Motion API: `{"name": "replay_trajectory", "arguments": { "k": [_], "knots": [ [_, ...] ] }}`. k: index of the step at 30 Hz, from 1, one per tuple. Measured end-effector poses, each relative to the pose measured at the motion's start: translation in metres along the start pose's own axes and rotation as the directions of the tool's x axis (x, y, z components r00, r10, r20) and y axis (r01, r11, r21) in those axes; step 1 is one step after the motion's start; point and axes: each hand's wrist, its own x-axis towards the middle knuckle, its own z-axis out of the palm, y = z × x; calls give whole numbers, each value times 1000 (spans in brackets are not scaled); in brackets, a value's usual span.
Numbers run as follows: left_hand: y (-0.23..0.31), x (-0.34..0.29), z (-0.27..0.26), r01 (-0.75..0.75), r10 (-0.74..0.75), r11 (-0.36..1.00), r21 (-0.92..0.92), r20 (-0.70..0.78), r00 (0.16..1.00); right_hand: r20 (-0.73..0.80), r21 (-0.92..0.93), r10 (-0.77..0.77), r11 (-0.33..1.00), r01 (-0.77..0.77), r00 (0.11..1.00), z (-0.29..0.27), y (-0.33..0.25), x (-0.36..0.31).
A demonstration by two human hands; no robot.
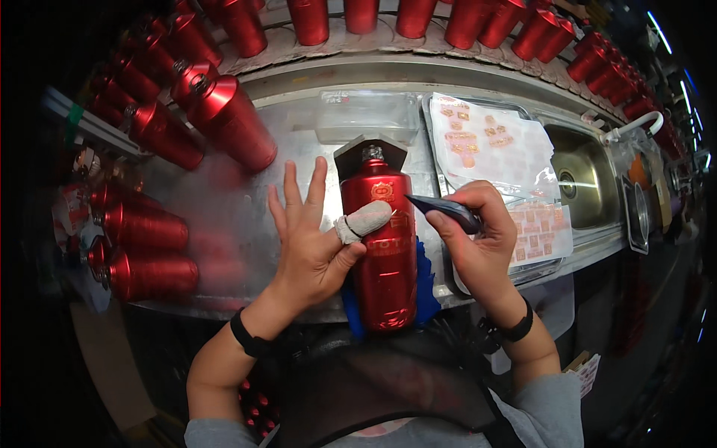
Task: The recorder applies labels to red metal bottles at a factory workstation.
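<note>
A shiny red bottle (382, 291) lies in front of me, its clear neck pointing away, with gold markings on its front. Its shoulder end is against a dark angular support (398, 153), and blue cloth (426, 287) shows beneath its lower part. My left hand (310, 239) is on the bottle's left side. Its index finger, wrapped in a whitish cloth cover (370, 220), rests across the bottle's front, while the other fingers are spread. In my right hand (485, 239) is a dark, pointed, blade-like tool (448, 209), pinched between thumb and fingers, its tip near the bottle's upper right edge.
Several red bottles (231, 123) stand or lie on the metal table's left side. More red bottles (310, 22) line a curved conveyor (358, 48) at the back. A clear plastic box (366, 116) sits beyond the bottle. Right are decal sheets (485, 142) on a tray and a sink (579, 168).
</note>
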Motion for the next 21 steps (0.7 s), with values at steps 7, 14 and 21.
{"name": "replay_trajectory", "arguments": {
  "k": [7,14,21],
  "knots": [
    [1,-54,13,119,-121,979,-167,-1,993,288,-71,-310,937,343,906,-10,-11,-41],
    [11,-50,6,259,-313,751,-607,17,950,424,-266,-482,743,614,767,18,-49,-15],
    [20,-30,17,322,-332,357,-877,203,921,366,-267,-452,787,557,813,9,-39,-24]
  ]
}}
